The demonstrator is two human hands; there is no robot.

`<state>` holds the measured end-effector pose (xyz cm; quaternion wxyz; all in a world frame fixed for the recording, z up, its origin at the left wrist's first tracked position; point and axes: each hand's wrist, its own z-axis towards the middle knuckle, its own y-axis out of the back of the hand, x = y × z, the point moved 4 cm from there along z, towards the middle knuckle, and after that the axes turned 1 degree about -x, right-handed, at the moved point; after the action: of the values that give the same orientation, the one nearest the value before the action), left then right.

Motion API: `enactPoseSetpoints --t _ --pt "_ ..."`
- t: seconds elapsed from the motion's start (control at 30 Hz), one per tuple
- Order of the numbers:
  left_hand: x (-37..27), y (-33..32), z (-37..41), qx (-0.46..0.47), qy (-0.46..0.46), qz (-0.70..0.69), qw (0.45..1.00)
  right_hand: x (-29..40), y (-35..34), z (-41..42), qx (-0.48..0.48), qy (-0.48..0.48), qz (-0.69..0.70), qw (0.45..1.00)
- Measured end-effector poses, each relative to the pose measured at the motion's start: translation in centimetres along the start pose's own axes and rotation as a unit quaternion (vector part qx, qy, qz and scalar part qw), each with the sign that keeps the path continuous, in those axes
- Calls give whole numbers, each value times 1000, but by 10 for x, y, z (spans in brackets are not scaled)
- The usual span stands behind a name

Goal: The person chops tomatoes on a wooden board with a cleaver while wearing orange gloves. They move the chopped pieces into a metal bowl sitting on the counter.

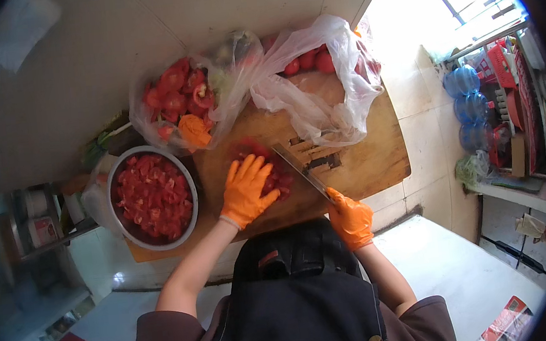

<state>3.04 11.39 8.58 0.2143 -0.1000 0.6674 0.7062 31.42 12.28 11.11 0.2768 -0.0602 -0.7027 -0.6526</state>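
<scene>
My left hand (249, 192), in an orange glove, lies palm down over a heap of cut tomato (280, 182) on a worn wooden cutting board (375, 160). Its thumb is spread, and the pieces under the palm are hidden. My right hand (351, 219), gloved the same way, grips the handle of a kitchen knife (302, 171). The blade points up and left, just right of the tomato heap. A round metal basin (192, 193) of chopped tomatoes (153, 197) stands at the board's left end.
Behind the board sits a clear plastic bag of tomato pieces (174, 93) with a crumpled orange glove (194, 131) on top. Another plastic bag (317, 117), holding whole tomatoes (309, 61), spreads over the board's back. Blue water bottles (469, 107) line a shelf at right.
</scene>
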Motion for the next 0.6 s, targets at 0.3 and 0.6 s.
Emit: enactPoseSetpoints --t 0.3,0.6 --pt "14 -78 -62 -99 105 -47 988 21 -44 -28 123 -204 167 957" --pt "-7 -60 -19 -113 116 -21 987 -6 -131 -73 205 -338 245 885"
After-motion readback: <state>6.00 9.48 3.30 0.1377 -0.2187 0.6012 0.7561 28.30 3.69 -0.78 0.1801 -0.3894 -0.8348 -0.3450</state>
